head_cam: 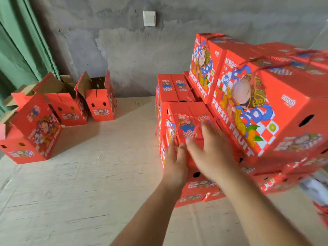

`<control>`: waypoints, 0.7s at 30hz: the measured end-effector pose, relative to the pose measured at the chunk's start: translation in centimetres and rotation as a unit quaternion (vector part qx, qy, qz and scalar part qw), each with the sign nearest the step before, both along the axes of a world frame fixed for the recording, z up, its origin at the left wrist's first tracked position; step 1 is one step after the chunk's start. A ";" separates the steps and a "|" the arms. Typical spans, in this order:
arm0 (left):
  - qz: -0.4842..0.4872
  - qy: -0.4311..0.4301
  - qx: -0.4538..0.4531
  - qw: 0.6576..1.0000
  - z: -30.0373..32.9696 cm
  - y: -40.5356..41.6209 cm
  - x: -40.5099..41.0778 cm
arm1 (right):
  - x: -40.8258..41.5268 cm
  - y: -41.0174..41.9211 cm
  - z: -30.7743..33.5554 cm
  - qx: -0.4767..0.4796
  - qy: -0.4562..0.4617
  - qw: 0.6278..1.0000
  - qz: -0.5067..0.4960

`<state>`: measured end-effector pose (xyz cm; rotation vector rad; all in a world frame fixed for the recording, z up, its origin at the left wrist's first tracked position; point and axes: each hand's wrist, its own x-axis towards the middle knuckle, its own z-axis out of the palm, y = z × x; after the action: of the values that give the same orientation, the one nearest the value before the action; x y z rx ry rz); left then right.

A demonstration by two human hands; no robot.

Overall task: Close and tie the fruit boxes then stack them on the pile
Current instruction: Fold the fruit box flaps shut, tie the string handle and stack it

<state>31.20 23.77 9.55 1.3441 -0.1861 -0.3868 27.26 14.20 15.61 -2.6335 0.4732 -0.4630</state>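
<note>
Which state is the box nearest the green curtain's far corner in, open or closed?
Open: the box by the wall has its top flaps standing up.

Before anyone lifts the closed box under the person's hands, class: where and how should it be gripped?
Judging by its shape, grip the closed box by its two long side faces, a flat palm on each, coming from the near end. The cord handle lies slack over the top. The left hand already lies at its left edge.

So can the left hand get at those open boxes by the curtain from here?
Probably not without stepping over: the left hand rests on the closed box at the pile, and the open boxes stand well off left across bare floor.
</note>
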 end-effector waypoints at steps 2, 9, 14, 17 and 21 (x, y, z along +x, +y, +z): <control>0.007 0.008 -0.036 0.999 -0.5 0.0 -0.1 | -2.8 0.8 -3.5 -0.108 -0.055 0.993 -0.006; -0.007 -0.011 -0.068 0.998 -0.4 0.0 -0.3 | -0.7 0.6 -5.7 -0.134 -0.239 0.962 0.005; -0.004 -0.009 -0.064 0.998 -0.5 1.0 -1.4 | -2.2 -0.2 -8.9 -0.055 -0.314 0.947 0.038; 0.028 0.022 -0.040 0.999 -1.0 2.4 -1.8 | -2.7 2.5 -10.3 0.026 -0.317 0.948 -0.013; 0.028 0.047 -0.018 0.998 -2.2 5.9 -1.5 | -2.7 8.5 -12.3 0.093 -0.257 0.962 -0.011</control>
<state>29.72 29.67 7.36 1.2904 -0.0773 -0.3968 24.59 22.71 3.32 -2.2121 0.3524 -1.0194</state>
